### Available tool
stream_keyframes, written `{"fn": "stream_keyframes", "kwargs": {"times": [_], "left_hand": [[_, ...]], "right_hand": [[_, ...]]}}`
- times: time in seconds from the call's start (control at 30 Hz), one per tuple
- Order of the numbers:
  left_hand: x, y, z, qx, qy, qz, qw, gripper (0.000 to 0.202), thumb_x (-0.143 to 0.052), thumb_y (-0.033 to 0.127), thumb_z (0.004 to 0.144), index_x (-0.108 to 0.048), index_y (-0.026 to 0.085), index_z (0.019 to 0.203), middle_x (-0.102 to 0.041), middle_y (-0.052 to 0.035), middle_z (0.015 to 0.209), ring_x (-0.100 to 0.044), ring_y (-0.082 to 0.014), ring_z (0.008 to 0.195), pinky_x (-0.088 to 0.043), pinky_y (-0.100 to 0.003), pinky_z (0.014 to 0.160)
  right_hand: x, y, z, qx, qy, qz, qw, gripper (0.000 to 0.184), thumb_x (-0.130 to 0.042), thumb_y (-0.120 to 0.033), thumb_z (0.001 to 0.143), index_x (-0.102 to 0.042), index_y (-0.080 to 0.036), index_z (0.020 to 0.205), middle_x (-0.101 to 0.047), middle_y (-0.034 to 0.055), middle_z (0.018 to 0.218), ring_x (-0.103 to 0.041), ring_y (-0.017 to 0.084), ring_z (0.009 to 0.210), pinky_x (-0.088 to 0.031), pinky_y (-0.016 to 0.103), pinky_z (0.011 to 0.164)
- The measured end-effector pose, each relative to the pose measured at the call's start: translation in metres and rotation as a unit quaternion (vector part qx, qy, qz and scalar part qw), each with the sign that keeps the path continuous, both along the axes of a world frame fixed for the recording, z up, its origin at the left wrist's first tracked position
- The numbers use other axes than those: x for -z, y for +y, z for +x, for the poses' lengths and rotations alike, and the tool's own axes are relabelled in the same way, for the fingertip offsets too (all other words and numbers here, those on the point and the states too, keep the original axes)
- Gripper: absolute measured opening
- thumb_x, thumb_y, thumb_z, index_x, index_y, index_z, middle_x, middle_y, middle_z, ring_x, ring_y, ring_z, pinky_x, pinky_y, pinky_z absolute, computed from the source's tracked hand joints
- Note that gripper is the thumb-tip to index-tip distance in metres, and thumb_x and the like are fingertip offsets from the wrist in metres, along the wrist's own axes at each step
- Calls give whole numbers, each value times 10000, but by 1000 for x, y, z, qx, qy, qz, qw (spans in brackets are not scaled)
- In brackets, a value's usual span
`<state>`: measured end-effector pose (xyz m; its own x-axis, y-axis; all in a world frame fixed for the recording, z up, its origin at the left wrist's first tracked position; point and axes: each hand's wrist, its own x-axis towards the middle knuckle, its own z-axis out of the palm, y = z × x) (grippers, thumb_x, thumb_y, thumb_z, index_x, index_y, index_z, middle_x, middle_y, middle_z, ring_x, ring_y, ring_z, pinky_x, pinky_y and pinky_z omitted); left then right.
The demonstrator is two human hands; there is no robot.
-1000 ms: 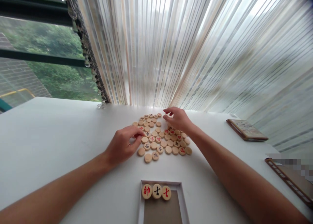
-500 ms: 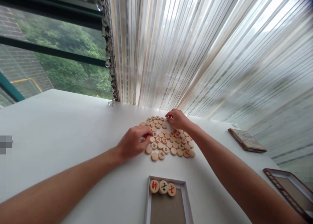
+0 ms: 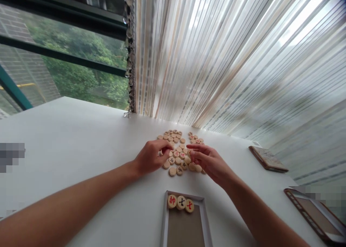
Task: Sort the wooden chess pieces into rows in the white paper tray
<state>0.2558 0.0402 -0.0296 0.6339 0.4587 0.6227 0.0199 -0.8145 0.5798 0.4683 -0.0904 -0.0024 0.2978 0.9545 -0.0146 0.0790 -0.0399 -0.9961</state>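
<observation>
Round wooden Chinese chess pieces (image 3: 178, 160) lie spread on the white table, some with red or black characters up, others showing plain faces. My left hand (image 3: 152, 156) is at the left side of the spread, thumb and forefinger closed on a piece at their tips, mostly hidden by the fingers. Over the right part of the spread, my right hand (image 3: 212, 163) hovers with thumb and fingers apart, covering several pieces. Nearer to me stands a shallow open box (image 3: 205, 218). Along its far end lie two red-marked pieces (image 3: 172, 201) and a black-marked piece (image 3: 181, 202).
At the right of the white table (image 3: 89, 142) lies a flat brown box (image 3: 267, 159). A brown-edged box lid or tray (image 3: 305, 214) is at the near right edge. Striped string curtains (image 3: 183, 59) hang behind the table, beside a window (image 3: 81, 63) at the left.
My right hand has come nearer and lower from the far edge of the spread, uncovering pieces there. My left hand stays nearly in place. The view has shifted slightly.
</observation>
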Motion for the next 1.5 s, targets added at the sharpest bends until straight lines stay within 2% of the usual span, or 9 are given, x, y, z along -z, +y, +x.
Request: {"fn": "stream_keyframes", "kwargs": {"times": [0.23, 0.33, 0.43, 0.53, 0.77, 0.97, 1.17, 1.3, 1.5], "left_hand": [[-10, -21, -1, 4, -16, -69, 998, 156, -606, 166, 916, -758, 135, 923, -746, -13, 742, -664, -130, 667, -520, -228, 671], [-13, -27, -2, 35, -5, -126, 991, 155, -650, 210, 910, -763, 116, 956, -762, -31, 772, -662, -132, 665, -527, -231, 652], [-14, -27, -1, 53, 7, -149, 987, 163, -697, 236, 897, -773, 108, 961, -764, -47, 808, -659, -134, 681, -534, -233, 648], [-15, -26, 1, 75, 7, -166, 983, 151, -723, 238, 900, -786, 109, 946, -763, -50, 811, -659, -126, 691, -540, -224, 660], [-15, -27, 3, 93, 2, -167, 981, 116, -756, 208, 892, -795, 105, 929, -756, -50, 794, -660, -118, 670, -545, -215, 631], [-16, -28, 2, 96, -9, -146, 985, 101, -759, 173, 889, -792, 93, 940, -744, -43, 780, -654, -115, 670, -541, -211, 629], [-19, -29, 2, 104, -12, -146, 984, 123, -756, 213, 916, -811, 104, 933, -770, -57, 787, -675, -130, 682, -544, -220, 628], [-17, -29, 2, 103, -7, -163, 981, 141, -767, 242, 915, -833, 124, 953, -803, -76, 831, -704, -151, 698, -566, -240, 642], [-14, -27, 3, 102, 3, -192, 976, 144, -782, 242, 892, -859, 154, 976, -834, -98, 908, -769, -215, 837, -613, -281, 721]], "right_hand": [[7, -2, -37, -40, 150, 2, 988, 336, -949, -395, 717, -860, -194, 970, -696, 6, 776, -526, 73, 645, -427, 196, 588], [9, -8, -38, -49, 194, 7, 980, 308, -977, -345, 710, -859, -188, 947, -751, 16, 789, -597, 77, 657, -474, 187, 613], [11, -9, -35, -45, 206, 10, 977, 296, -983, -333, 710, -854, -189, 934, -789, 31, 812, -682, 110, 697, -556, 223, 682], [14, -8, -32, -35, 205, 16, 978, 290, -983, -317, 716, -847, -191, 939, -813, 44, 840, -736, 137, 734, -606, 251, 728], [19, -11, -31, -45, 161, 57, 984, 215, -950, -271, 777, -857, -238, 968, -842, 44, 879, -792, 145, 804, -639, 225, 765], [15, -12, -33, -50, 131, 93, 986, 176, -931, -241, 797, -869, -260, 961, -851, 38, 902, -804, 147, 817, -656, 217, 760], [11, -13, -38, -42, 105, 119, 986, 202, -966, -257, 749, -865, -263, 924, -838, 20, 879, -797, 155, 815, -657, 225, 741], [9, -14, -40, -24, 83, 114, 990, 185, -970, -303, 742, -855, -260, 881, -827, 29, 880, -792, 186, 821, -667, 281, 741], [10, -13, -38, 5, 56, 90, 994, 189, -980, -334, 717, -848, -254, 825, -818, 42, 854, -771, 205, 785, -661, 322, 717]]}}
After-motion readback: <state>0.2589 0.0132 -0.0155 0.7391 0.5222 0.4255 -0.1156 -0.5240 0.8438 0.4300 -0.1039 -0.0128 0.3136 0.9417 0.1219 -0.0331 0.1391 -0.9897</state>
